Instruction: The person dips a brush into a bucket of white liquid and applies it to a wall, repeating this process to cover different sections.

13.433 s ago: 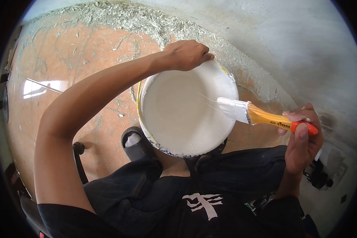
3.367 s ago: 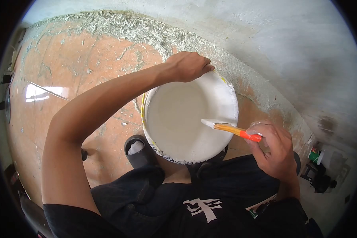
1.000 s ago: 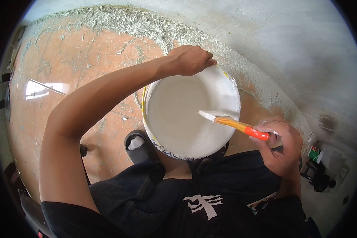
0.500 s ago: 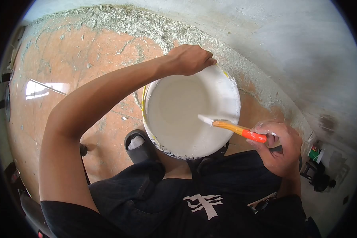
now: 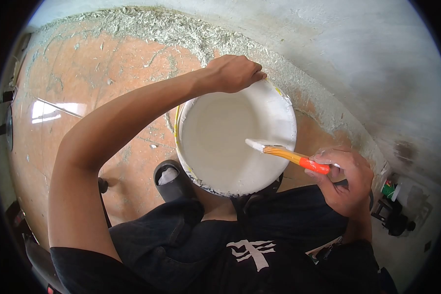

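A white bucket (image 5: pixel 281 115) with yellow marks near its rim stands between my legs, with off-white liquid (image 5: pixel 220 132) inside. My left hand (image 5: pixel 234 73) is closed over the bucket's far rim, my forearm reaching across from the left. In my right hand (image 5: pixel 345 179) is a paintbrush (image 5: pixel 290 155), gripped by its orange-red handle end. White liquid coats its bristles, which point left over the right part of the bucket's opening. White smears show on my right fingers.
Pale flakes and scrapings (image 5: pixel 181 34) lie along the foot of the wall (image 5: pixel 367 63). The tiled floor (image 5: pixel 83 73) carries more bits. My dark sandal (image 5: pixel 176 183) is just left of the bucket. A small green-and-white container (image 5: pixel 390 190) sits at the far right.
The paintbrush has shifted very slightly to the right over the bucket. My left hand keeps its place on the rim.
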Action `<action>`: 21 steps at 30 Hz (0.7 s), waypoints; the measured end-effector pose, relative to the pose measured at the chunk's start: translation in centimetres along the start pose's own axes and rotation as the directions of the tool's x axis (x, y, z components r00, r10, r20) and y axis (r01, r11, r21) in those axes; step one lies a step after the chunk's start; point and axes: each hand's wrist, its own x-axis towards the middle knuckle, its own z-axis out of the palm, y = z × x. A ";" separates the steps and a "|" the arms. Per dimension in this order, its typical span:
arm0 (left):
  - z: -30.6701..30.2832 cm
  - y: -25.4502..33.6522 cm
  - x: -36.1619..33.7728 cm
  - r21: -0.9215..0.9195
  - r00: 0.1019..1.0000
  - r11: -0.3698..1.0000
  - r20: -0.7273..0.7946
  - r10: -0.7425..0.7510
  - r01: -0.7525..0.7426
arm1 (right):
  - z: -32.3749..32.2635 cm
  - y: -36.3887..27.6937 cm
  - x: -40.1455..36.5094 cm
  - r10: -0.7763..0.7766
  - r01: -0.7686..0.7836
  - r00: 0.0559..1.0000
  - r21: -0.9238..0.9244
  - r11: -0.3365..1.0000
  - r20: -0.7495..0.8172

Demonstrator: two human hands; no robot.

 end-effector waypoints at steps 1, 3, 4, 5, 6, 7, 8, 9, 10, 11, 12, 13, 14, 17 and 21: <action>-0.1 0.0 0.0 0.007 1.000 1.000 0.014 -0.007 0.007 | 0.0 0.1 0.0 0.001 -0.001 1.000 -0.004 1.000 0.005; -0.1 0.1 0.0 0.004 1.000 1.000 0.008 -0.003 0.003 | -0.1 -0.1 -0.1 0.003 -0.003 1.000 -0.009 1.000 0.010; -0.1 0.1 -0.1 0.002 1.000 1.000 0.003 0.001 -0.001 | -0.3 -0.4 -0.1 0.053 -0.053 0.998 0.028 0.998 0.032; -0.1 0.1 -0.1 0.002 1.000 1.000 0.002 0.002 -0.002 | -0.4 -0.6 -0.1 0.101 -0.105 0.993 0.062 0.993 0.055; -0.1 0.1 0.0 0.016 1.000 1.000 0.008 -0.004 0.004 | -0.4 -0.7 -0.1 0.101 -0.105 0.993 0.062 0.993 0.054; -0.1 0.1 0.0 0.030 1.000 0.999 0.015 -0.012 0.011 | -0.4 -0.8 -0.1 0.114 -0.117 0.992 0.070 0.991 0.049; -0.1 0.1 0.0 0.030 1.000 1.000 0.016 -0.011 0.011 | -0.4 -0.8 -0.1 0.126 -0.130 0.991 0.078 0.988 0.044; 0.0 0.1 -0.1 0.019 1.000 1.000 0.007 -0.008 0.008 | -0.3 -0.7 -0.1 0.127 -0.130 0.991 0.078 0.988 0.044; 0.0 0.0 0.0 0.008 1.000 1.000 -0.003 -0.004 0.004 | -0.1 -0.5 -0.1 0.078 -0.079 0.997 0.037 0.996 0.020; 0.1 0.0 0.0 0.007 1.000 1.000 -0.003 -0.005 0.005 | 0.0 -0.3 -0.1 0.027 -0.027 1.000 -0.005 1.000 -0.002; 0.0 0.0 0.0 0.007 1.000 1.000 -0.006 -0.001 0.001 | 0.2 0.0 -0.1 0.027 -0.027 1.000 -0.005 1.000 -0.002; 0.0 0.0 -0.1 0.006 1.000 1.000 -0.008 0.003 -0.003 | 0.4 0.2 -0.1 -0.002 0.002 1.000 -0.026 1.000 0.001; 0.0 0.1 -0.1 0.006 1.000 1.000 -0.008 0.003 -0.002 | 0.4 0.3 -0.2 -0.031 0.031 1.000 -0.047 0.998 0.004; 0.0 0.0 -0.1 0.003 1.000 1.000 -0.011 0.009 -0.009 | 0.4 0.2 0.0 -0.019 0.020 1.000 -0.081 0.997 0.017; 0.1 0.0 -0.1 0.009 1.000 1.000 -0.019 0.009 -0.009 | 0.3 0.4 0.2 -0.031 0.032 0.999 -0.129 0.991 0.010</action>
